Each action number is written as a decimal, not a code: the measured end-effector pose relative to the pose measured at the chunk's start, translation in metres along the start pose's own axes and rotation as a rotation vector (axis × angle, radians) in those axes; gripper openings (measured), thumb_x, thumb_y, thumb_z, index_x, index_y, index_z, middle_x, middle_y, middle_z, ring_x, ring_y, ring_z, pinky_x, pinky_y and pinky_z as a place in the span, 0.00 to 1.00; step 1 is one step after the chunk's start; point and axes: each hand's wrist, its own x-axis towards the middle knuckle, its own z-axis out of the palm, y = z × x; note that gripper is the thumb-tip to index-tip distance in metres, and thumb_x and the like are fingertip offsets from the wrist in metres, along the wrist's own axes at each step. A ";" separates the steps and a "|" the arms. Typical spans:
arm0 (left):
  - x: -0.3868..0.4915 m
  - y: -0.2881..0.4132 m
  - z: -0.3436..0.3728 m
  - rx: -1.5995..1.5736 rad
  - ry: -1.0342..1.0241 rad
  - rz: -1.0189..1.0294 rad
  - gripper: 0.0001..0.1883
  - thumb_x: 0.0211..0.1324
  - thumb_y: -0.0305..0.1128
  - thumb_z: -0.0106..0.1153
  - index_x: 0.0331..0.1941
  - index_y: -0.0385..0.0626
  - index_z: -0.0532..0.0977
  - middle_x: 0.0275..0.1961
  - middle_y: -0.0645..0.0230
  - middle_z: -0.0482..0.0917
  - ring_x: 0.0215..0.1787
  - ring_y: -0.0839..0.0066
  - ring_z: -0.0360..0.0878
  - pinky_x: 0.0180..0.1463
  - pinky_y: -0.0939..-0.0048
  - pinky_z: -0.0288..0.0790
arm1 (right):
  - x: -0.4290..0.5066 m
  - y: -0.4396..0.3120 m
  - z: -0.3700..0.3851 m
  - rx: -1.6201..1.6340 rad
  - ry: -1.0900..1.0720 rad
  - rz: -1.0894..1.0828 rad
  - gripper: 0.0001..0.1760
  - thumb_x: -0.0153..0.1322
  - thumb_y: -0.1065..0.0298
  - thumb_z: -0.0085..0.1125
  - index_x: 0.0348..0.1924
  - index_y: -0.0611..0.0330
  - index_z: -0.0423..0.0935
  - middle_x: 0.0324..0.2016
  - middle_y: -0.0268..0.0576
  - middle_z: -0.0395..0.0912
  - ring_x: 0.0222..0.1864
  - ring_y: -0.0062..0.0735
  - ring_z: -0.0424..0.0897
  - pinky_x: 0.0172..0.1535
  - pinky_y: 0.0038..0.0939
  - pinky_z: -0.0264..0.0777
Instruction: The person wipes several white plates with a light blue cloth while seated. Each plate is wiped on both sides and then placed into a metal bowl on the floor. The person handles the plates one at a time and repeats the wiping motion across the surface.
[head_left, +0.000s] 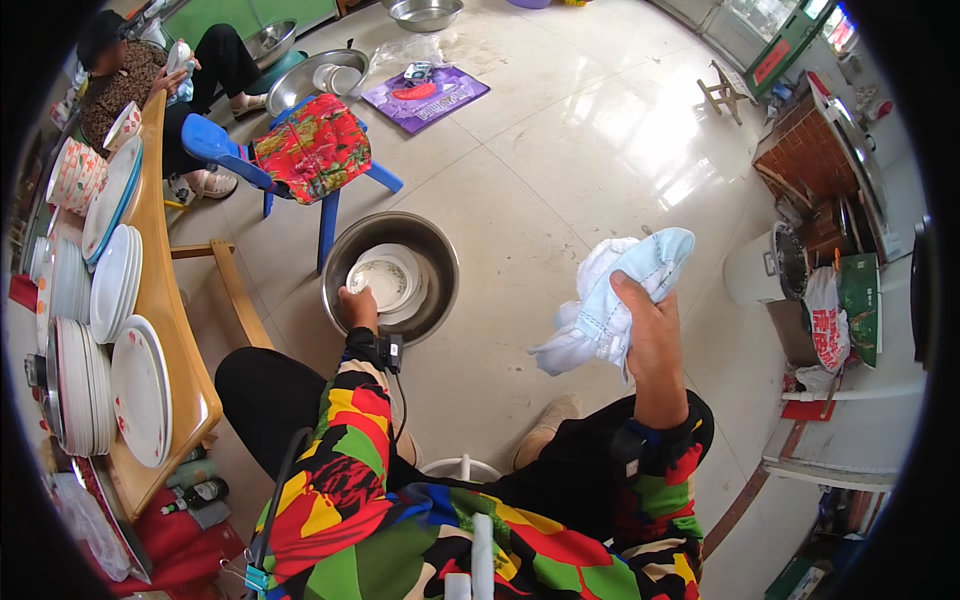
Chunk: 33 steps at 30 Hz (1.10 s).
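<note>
A steel basin (442, 300) stands on the floor just ahead of my knees, with white dishes nested in it. The top one is a white bowl (384, 283) with a green leafy pattern. At its near left rim is my left hand (360, 306), gripping the edge; the fingers under it are hidden. My right hand (651, 322) holds up a crumpled light blue and white cloth (600, 300) over the floor, well to the right of the basin, with the thumb pressed on its front.
A wooden table (176, 337) on the left bears stacked plates (141, 390) and patterned bowls (77, 176). A blue plastic chair (330, 221) with a red floral cover stands beyond the basin. Another person (124, 82) sits at the upper left, holding a dish and cloth. A white bucket (750, 266) is right.
</note>
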 end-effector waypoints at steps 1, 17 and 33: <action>0.004 0.000 0.001 0.062 0.002 0.046 0.26 0.54 0.33 0.64 0.55 0.33 0.73 0.50 0.48 0.83 0.43 0.54 0.87 0.32 0.61 0.83 | 0.001 0.002 0.002 0.013 -0.043 0.006 0.13 0.72 0.75 0.59 0.49 0.68 0.77 0.36 0.41 0.81 0.36 0.28 0.82 0.39 0.29 0.77; 0.025 0.007 -0.012 -0.403 0.000 0.225 0.21 0.57 0.26 0.58 0.55 0.33 0.74 0.50 0.51 0.84 0.50 0.56 0.84 0.56 0.62 0.74 | 0.001 -0.003 -0.006 -0.183 -0.132 0.060 0.15 0.73 0.73 0.57 0.52 0.67 0.75 0.38 0.42 0.81 0.38 0.30 0.81 0.43 0.34 0.79; -0.105 0.225 -0.149 0.043 0.038 0.940 0.15 0.64 0.28 0.55 0.55 0.47 0.74 0.42 0.49 0.84 0.43 0.47 0.83 0.44 0.53 0.76 | -0.002 0.015 0.015 -0.137 -0.144 0.004 0.16 0.73 0.67 0.60 0.49 0.70 0.77 0.40 0.43 0.82 0.41 0.30 0.81 0.46 0.34 0.74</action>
